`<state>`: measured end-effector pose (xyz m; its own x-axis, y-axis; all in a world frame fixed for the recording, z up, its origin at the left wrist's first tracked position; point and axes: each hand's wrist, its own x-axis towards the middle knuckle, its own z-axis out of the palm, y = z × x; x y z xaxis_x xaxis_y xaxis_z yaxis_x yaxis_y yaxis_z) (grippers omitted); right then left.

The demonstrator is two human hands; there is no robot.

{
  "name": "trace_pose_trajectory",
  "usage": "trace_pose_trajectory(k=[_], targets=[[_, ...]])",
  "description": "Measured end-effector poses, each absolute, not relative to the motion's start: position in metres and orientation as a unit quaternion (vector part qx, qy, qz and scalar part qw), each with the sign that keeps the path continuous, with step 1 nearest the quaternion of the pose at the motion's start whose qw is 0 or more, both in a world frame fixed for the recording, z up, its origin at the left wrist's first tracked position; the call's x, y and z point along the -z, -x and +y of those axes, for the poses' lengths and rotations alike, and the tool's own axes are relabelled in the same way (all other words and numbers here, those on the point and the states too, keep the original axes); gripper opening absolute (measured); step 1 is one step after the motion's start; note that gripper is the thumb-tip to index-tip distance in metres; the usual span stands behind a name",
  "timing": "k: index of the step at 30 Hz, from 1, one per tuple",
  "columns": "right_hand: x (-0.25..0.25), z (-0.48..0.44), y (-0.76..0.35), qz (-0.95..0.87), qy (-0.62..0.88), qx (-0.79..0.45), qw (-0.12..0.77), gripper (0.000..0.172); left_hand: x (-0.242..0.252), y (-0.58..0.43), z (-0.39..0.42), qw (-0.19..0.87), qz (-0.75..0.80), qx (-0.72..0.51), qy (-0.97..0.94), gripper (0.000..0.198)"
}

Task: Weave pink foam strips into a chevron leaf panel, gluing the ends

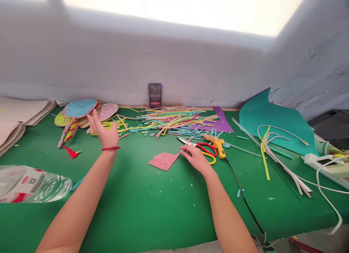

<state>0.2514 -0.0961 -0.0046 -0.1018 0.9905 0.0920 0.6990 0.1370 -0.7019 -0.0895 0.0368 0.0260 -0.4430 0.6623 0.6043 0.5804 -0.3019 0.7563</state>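
Note:
My left hand [103, 132], fingers and thumb apart, reaches to the edge of a light-blue round fan-like piece [81, 108]; whether the fingertips touch it cannot be told. Beneath and beside that piece are a yellow-green one [61, 120], a pale pink one [109, 111] and a red tassel [71, 152]. With closed fingertips my right hand [195, 157] holds a thin pink strip [186, 143] at the right corner of a flat pink piece [163, 162] made of strips. Just behind that hand lie scissors [208, 151] with red and yellow handles.
Coloured strips [174, 118] are heaped by the wall near a phone-like device [155, 95]. An orange glue gun [220, 147] trails a black cord. A plastic bottle [32, 184] lies at left. Teal sheet [278, 118], long strips [289, 169] and a white power strip [321, 163] are right.

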Motion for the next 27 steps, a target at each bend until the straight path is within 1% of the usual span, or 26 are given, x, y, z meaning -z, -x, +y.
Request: trace_pose_trajectory(k=[3,5,7,11,15,17,20,24,27], targets=[[0.005,-0.097,-0.247,-0.706,0.596,-0.255,0.285,0.026,-0.001,0.082,0.052,0.043,0.61,-0.537,-0.58,0.059],[0.006,-0.097,-0.246,-0.71,0.592,-0.256,0.283,0.026,0.01,0.073,0.07,0.028,0.637,-0.433,-0.637,0.048],[0.007,-0.097,-0.246,-0.713,0.59,-0.255,0.281,0.025,0.016,0.065,0.092,0.034,0.636,-0.384,-0.668,0.043],[0.008,-0.095,-0.246,-0.717,0.586,-0.252,0.279,0.022,0.018,0.059,0.13,0.032,0.626,-0.296,-0.721,0.041],[0.006,-0.095,-0.245,-0.712,0.592,-0.262,0.273,0.021,0.012,0.061,0.152,0.007,0.629,-0.23,-0.742,0.024],[0.005,-0.095,-0.244,-0.712,0.591,-0.264,0.272,0.02,0.006,0.063,0.16,-0.007,0.628,-0.21,-0.749,0.022],[0.004,-0.095,-0.243,-0.715,0.59,-0.259,0.271,0.021,-0.008,0.065,0.171,-0.036,0.623,-0.2,-0.755,0.025],[0.003,-0.095,-0.242,-0.717,0.593,-0.253,0.265,0.021,-0.032,0.058,0.18,-0.085,0.603,-0.231,-0.759,0.033],[0.003,-0.095,-0.243,-0.72,0.591,-0.253,0.263,0.021,-0.045,0.049,0.181,-0.107,0.573,-0.254,-0.772,0.034]])
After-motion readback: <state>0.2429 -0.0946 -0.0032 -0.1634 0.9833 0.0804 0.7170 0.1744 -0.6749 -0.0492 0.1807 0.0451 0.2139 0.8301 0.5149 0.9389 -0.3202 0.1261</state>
